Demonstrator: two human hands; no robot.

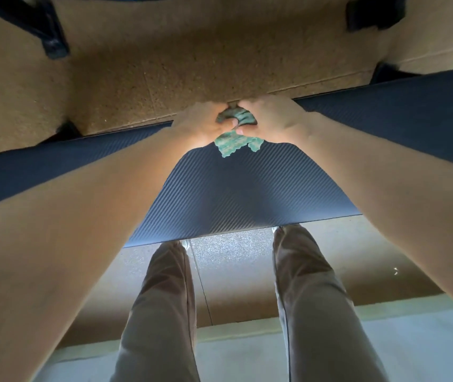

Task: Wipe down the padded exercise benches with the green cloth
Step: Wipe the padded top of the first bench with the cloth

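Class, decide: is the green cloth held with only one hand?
No: the left hand and the right hand both grip the green cloth over the padded bench.

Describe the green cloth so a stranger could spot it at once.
A dark ribbed padded bench spans the view. At its far edge the left hand and right hand meet, gripping the green cloth bunched between them. It is the only green thing, its ragged edge spilling onto the pad.
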